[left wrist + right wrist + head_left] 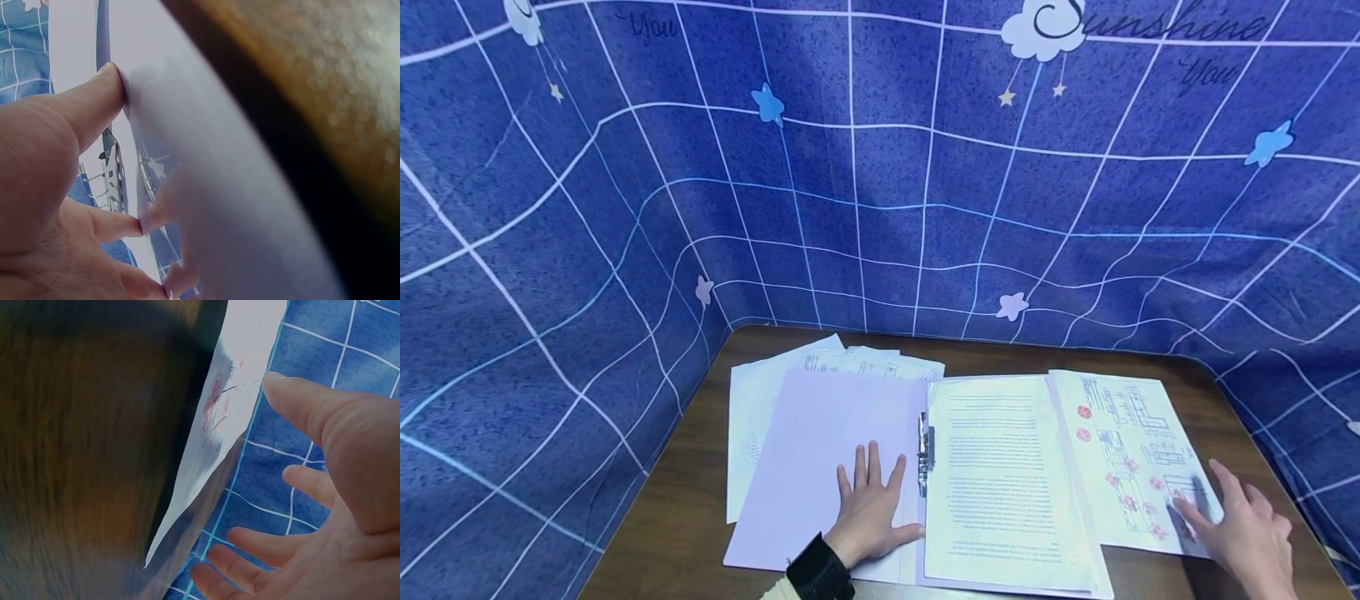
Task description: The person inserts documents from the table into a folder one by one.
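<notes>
Hands: apart from each other, each with fingers extended and spread. Left hand point(871, 508): laid palm down on the lilac inner cover of an open folder point(820, 433), with thumb tip and fingertips in contact with the glossy surface, as seen in the left wrist view. Directly behind the left hand, around the wrist: a black band point(820, 571).

Just right of the left index finger and thumb: a metal clip point(922, 458), aligned with the folder's spine. Farther right, between the two hands: a stack of printed pages point(1000, 475), lying on the right side of the folder and filled with lines of text.

Right hand point(1247, 521): poised at the near right corner of a drawing sheet point(1138, 454), with thumb pointing toward the sheet. Contact between right hand and sheet: not possible to tell. Ahead and to the left of the right hand, on the same sheet: line diagrams and several red marks point(1084, 412).

Ahead of the left hand and off to its left: loose sheets point(748, 417), partly beneath the folder. Below both hands: a dark wood-grain table point(658, 508). Beyond both hands: blue fabric point(887, 242) with a pale grid and stars.
</notes>
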Available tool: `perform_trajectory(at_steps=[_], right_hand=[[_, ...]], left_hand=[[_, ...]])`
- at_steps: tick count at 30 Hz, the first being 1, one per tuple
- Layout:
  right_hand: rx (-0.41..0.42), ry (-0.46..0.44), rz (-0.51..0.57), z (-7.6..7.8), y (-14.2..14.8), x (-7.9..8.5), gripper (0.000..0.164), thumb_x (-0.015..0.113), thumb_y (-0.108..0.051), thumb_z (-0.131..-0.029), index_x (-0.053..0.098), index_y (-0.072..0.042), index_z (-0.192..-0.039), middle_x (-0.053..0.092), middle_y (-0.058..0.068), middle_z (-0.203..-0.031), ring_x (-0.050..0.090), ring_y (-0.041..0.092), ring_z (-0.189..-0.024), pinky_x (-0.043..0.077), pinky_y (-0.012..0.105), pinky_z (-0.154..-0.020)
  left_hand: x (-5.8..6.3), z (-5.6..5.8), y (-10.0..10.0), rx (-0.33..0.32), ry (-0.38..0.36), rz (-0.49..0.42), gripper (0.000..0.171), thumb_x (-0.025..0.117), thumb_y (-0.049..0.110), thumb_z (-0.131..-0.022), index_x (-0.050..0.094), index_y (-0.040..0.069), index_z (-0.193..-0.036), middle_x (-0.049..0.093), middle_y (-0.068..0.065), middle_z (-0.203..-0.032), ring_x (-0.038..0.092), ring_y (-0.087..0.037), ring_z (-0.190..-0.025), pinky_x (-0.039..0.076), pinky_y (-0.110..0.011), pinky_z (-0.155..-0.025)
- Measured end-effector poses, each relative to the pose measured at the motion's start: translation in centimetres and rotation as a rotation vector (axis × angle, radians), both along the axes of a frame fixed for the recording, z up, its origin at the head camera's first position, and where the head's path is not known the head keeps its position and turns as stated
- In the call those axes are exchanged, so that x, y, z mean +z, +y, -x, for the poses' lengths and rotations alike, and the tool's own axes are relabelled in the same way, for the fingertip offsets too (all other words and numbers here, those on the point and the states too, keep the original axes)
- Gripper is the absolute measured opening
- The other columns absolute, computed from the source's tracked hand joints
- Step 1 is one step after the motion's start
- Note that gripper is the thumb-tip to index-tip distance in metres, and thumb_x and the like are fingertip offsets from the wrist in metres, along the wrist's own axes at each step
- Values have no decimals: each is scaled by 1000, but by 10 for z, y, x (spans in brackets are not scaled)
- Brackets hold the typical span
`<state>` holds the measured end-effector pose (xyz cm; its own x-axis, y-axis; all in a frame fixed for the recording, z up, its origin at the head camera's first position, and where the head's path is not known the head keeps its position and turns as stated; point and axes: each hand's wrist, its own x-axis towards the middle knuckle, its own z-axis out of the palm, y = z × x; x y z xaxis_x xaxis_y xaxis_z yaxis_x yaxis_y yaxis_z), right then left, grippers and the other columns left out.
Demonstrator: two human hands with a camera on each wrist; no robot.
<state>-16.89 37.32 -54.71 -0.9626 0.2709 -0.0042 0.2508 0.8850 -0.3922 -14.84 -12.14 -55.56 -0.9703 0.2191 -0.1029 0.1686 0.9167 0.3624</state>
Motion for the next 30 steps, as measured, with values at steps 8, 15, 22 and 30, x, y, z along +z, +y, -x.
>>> perform_trajectory(at_steps=[8, 15, 22, 30], right_hand=[[9, -69, 16, 0, 1, -3, 94, 68, -54, -94, 21, -4, -158, 22, 52, -141, 30, 79, -112, 35, 80, -82], [15, -93, 32, -1, 1, -8, 95, 72, -51, -91, 22, -3, -157, 23, 51, -140, 31, 77, -109, 36, 77, -80], [19, -101, 17, 1, 3, -12, 91, 71, -50, -92, 27, 0, -153, 28, 49, -140, 34, 72, -105, 37, 73, -77], [27, -103, 3, 2, 3, -13, 85, 72, -48, -92, 33, 2, -149, 31, 48, -140, 33, 70, -108, 36, 72, -79]], left_hand=[[0, 0, 0, 1, 5, -1, 104, 76, 67, -79, 42, 7, -157, 11, -40, -162, 5, -60, -149, 5, -83, -108], [1, -1, 0, 2, 2, 0, 104, 76, 67, -79, 41, 7, -157, 11, -40, -162, 4, -60, -150, 5, -83, -109], [2, -1, 0, -1, 2, 0, 104, 76, 67, -79, 41, 7, -157, 11, -39, -162, 4, -60, -149, 5, -82, -109], [1, -1, 0, 1, 5, -7, 104, 76, 66, -79, 41, 7, -157, 11, -39, -162, 4, -60, -149, 4, -82, -109]])
